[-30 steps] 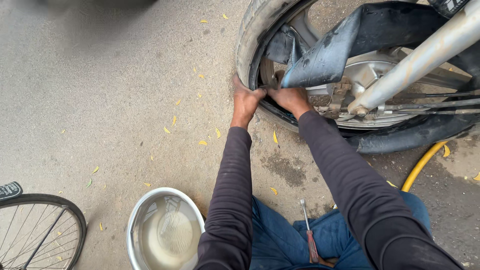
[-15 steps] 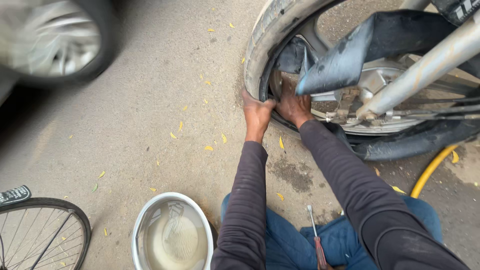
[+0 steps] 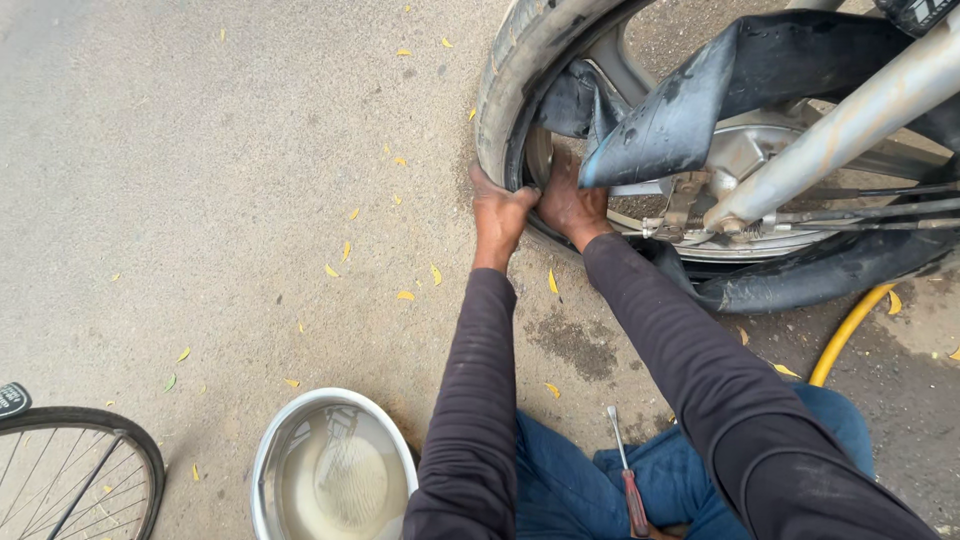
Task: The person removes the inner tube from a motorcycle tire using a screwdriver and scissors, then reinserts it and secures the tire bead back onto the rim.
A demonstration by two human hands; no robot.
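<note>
Passing car gone from earlier frame. Left hand point(image 3: 497, 212) gripping tyre point(image 3: 510, 75); right hand point(image 3: 568, 203) fingers hidden behind rim, state unclear. Inner tube point(image 3: 690, 100) partly out, rest still tucked.

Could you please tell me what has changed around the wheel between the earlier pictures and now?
A blurred car wheel that crossed the upper left half a second ago has gone. The left hand and right hand stay pressed at the tyre edge, beside the loose inner tube. The bowl of water, screwdriver, yellow hose and bicycle wheel have not moved.
</note>
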